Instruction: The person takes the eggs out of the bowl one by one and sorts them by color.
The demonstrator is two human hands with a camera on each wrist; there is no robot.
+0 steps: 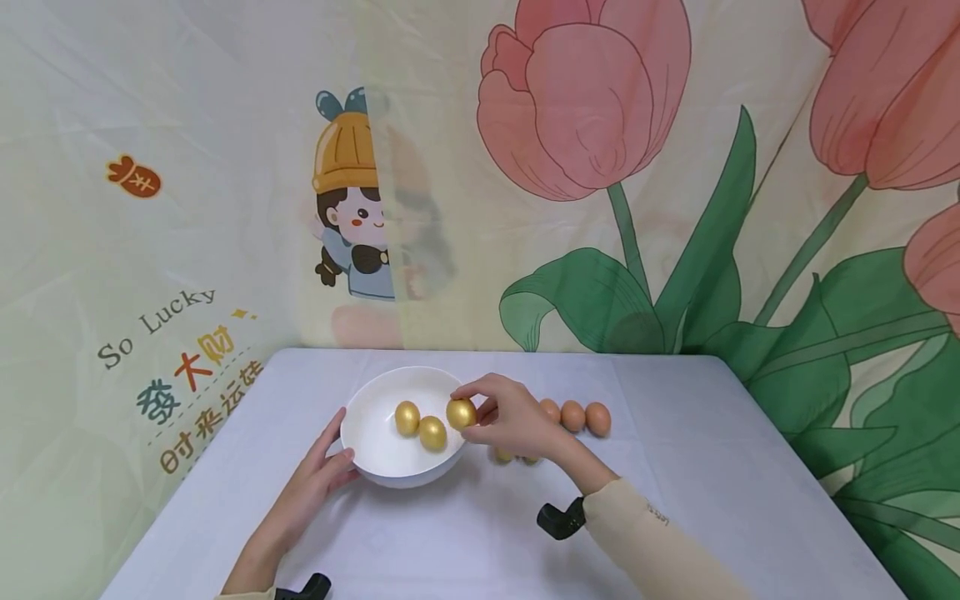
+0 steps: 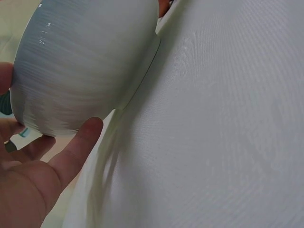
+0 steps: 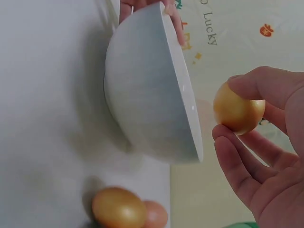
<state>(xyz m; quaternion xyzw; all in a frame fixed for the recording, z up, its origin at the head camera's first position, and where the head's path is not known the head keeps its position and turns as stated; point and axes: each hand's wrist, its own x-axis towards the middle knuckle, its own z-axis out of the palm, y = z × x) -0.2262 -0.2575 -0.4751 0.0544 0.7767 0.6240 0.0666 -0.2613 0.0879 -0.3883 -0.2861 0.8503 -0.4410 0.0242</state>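
Observation:
A white bowl stands on the table with two golden eggs lying in it. At its left side my left hand grips the bowl; in the left wrist view the thumb presses the outer wall low down. Over the bowl's right rim, my right hand pinches another golden egg between thumb and fingertips. The right wrist view shows this egg above the rim level, apart from the bowl.
Right of the bowl, brown eggs lie in a row, partly behind my right hand. More golden eggs lie nearer, half hidden under the wrist. A white cloth covers the table; a printed backdrop hangs behind it.

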